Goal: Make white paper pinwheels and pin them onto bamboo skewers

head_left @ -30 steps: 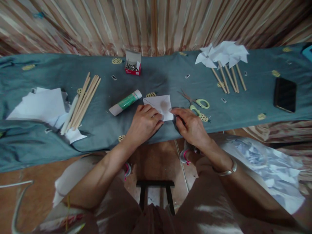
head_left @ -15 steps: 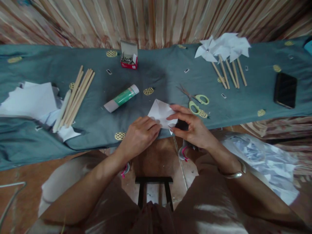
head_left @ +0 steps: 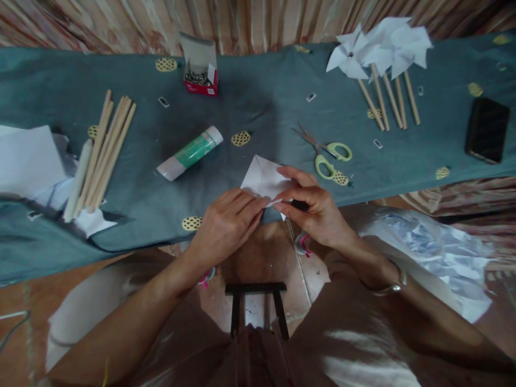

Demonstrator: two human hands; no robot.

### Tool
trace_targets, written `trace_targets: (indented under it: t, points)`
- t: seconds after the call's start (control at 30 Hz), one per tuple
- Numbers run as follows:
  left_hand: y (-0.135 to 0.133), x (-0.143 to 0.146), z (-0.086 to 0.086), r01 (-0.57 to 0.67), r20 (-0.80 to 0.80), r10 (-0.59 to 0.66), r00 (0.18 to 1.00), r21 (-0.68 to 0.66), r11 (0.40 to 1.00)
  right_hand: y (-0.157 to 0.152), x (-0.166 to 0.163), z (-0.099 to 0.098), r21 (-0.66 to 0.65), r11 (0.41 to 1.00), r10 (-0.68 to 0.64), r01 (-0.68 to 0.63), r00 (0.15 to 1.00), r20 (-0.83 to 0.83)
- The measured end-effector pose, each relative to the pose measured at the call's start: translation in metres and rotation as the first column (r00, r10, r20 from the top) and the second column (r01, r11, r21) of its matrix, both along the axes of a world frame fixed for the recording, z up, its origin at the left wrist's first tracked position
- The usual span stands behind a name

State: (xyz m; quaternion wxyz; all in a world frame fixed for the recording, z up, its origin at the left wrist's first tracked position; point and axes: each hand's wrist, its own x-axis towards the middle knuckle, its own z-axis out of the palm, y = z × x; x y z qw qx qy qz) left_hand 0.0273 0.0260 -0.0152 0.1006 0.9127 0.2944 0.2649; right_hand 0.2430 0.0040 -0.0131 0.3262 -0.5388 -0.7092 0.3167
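Note:
A small folded white paper square (head_left: 263, 177) is lifted at the near edge of the table covered in teal cloth (head_left: 133, 177). My left hand (head_left: 227, 222) pinches its near left corner with closed fingers. My right hand (head_left: 313, 207) grips its near right side, fingers curled over the paper. A glue stick (head_left: 189, 153) with a green label lies to the left of the paper. Green-handled scissors (head_left: 324, 154) lie just right of my right hand.
A bundle of wooden sticks (head_left: 100, 153) and loose white paper sheets (head_left: 28, 161) lie at the left. A red box of pins (head_left: 199, 72) stands at the back. Finished white pinwheels on sticks (head_left: 379, 54) lie back right, beside a black phone (head_left: 487, 130). A bag of paper scraps (head_left: 439, 258) sits at my right.
The paper lay flat under both hands a second ago. Now both hands have lifted and turned it at the table's near edge. The camera view has tilted down a little.

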Motion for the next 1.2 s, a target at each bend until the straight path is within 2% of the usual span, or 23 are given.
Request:
trace_targets:
  t: [0.27, 0.53, 1.2]
  points:
    - [-0.001, -0.002, -0.006, 0.073, 0.064, -0.072, 0.995, -0.018, 0.997, 0.002, -0.008, -0.004, 0.070, 0.993, -0.096, 0.093, 0.995, 0.038]
    - [0.002, 0.002, -0.006, 0.054, 0.119, -0.045, 0.992, -0.078, 0.995, 0.002, -0.012, -0.002, 0.078, 0.984, -0.164, 0.159, 0.985, 0.055]
    - [0.008, 0.004, -0.003, 0.049, 0.177, -0.010, 0.984, -0.214, 0.976, 0.000, -0.012, -0.003, 0.061, 0.984, -0.171, 0.168, 0.984, 0.054]
